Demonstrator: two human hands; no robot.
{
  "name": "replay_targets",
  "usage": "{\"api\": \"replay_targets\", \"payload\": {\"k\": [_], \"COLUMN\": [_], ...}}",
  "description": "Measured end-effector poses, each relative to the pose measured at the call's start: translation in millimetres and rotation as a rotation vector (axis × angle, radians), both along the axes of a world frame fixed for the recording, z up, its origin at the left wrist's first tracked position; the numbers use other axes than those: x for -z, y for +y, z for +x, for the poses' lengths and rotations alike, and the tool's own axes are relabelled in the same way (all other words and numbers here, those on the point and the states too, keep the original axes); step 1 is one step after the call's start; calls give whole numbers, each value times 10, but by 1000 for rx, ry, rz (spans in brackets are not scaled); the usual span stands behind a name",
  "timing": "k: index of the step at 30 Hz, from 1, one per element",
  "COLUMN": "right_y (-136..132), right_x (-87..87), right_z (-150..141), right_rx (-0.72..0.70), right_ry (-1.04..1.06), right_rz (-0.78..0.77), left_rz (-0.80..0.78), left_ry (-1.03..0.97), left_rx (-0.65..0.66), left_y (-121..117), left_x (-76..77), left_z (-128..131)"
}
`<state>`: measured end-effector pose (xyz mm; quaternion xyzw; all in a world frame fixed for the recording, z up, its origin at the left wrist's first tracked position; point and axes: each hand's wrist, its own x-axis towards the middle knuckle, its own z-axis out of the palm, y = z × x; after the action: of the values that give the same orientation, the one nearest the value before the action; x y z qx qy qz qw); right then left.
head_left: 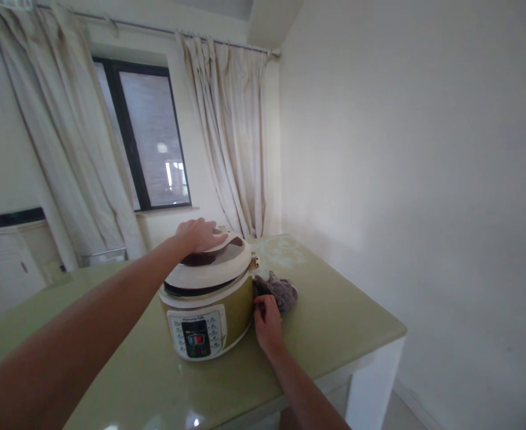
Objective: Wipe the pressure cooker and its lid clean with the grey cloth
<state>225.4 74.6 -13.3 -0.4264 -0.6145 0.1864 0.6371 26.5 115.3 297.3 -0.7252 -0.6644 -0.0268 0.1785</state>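
Observation:
A white and olive-gold electric cooker (237,310) stands on the table, its button panel facing me. The lid (209,275) sits slightly raised at the front, leaving a dark gap above the body. My left hand (199,235) is on top of the lid, closed over its handle; some of its fingers are hidden. Low at the cooker's right side is my right hand (268,325), with curled fingers at the near edge of a crumpled grey-purple cloth (282,292). The cloth lies against the cooker's side, and part of it is hidden behind the hand.
The glossy green table (335,298) reaches to the white wall (401,179) on the right. Behind it are a dark-framed window (153,137) and long pale curtains (231,125). A white cabinet (5,263) stands at the far left.

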Motion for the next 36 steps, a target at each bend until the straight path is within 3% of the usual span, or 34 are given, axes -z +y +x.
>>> {"api": "replay_targets", "payload": {"k": [4, 10, 17, 24, 29, 36], "right_y": [-5, -24, -47, -67, -55, -95], "right_x": [-14, -27, -54, -62, -66, -65], "right_z": [1, -3, 0, -11, -2, -17], "right_rx": [3, 18, 18, 10, 8, -17], "right_ry": [-1, 1, 2, 14, 19, 68], "right_rz": [-2, 6, -3, -23, -21, -41], "left_rz": [2, 30, -63, -55, 80, 26], "left_ry": [25, -47, -32, -67, -185, -214], "left_rx": [-15, -138, 31, 37, 59, 36], "left_y": [-86, -145, 65, 60, 43, -7], "left_x": [85, 244, 259, 276, 368, 371], "left_z": [-54, -55, -207, -204, -226, -188]}}
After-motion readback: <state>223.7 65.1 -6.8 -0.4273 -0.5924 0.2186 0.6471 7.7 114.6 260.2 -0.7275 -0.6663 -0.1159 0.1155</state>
